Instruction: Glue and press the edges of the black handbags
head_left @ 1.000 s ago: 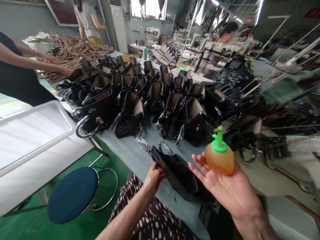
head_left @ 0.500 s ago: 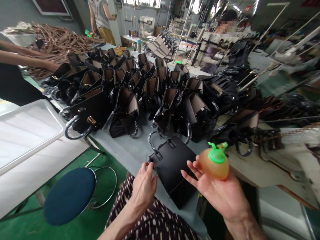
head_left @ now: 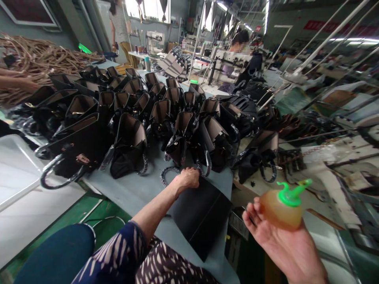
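Note:
A black handbag lies on the blue-grey table in front of me, its plastic-wrapped handle toward the far side. My left hand reaches across to the bag's top edge. Its fingers are curled over that edge beside the handle, and the fingertips are partly hidden. Held off to the right of the bag, my right hand is palm up with a squeeze bottle lying in it. The bottle is rounded and translucent, with amber liquid inside and a green spout cap.
Rows of open black handbags crowd the table beyond. A blue stool stands at lower left beside a white tray. Another person's arm is at far left, near brown strips. Sewing machines stand behind.
My left hand has moved from the bag's near-left corner up to its top edge beside the handle. My right hand has shifted right with the bottle. The view has turned right.

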`<state>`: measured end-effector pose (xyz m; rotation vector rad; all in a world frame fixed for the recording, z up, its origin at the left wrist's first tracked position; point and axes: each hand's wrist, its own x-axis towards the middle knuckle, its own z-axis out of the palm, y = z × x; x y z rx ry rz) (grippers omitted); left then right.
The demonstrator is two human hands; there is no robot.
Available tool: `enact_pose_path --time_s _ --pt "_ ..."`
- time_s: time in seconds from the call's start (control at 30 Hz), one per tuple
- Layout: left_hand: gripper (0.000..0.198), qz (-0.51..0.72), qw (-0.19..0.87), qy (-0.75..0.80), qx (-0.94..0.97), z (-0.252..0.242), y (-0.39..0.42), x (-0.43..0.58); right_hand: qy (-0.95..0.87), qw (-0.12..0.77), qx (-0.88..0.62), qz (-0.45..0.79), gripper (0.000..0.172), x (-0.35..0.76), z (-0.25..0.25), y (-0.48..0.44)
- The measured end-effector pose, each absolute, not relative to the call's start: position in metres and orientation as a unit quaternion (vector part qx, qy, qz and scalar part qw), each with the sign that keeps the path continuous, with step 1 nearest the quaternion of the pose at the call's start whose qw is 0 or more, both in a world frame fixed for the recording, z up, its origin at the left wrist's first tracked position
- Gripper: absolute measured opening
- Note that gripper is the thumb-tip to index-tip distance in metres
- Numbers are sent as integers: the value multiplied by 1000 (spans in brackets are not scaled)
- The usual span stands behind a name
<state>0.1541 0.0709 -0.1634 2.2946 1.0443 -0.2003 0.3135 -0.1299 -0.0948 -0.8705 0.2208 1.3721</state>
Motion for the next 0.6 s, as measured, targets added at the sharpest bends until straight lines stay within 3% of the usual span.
enact_pose_path --time_s 0.17,0.37,0.6 --pt "28 -95 298 386 868 -148 79 150 97 687 -382 611 27 320 -97 -131" --pt "18 -28 267 343 900 -97 60 112 121 702 -377 592 26 321 -89 -123" --pt "19 242 275 314 876 -54 -24 56 93 700 -366 607 27 311 -62 -101"
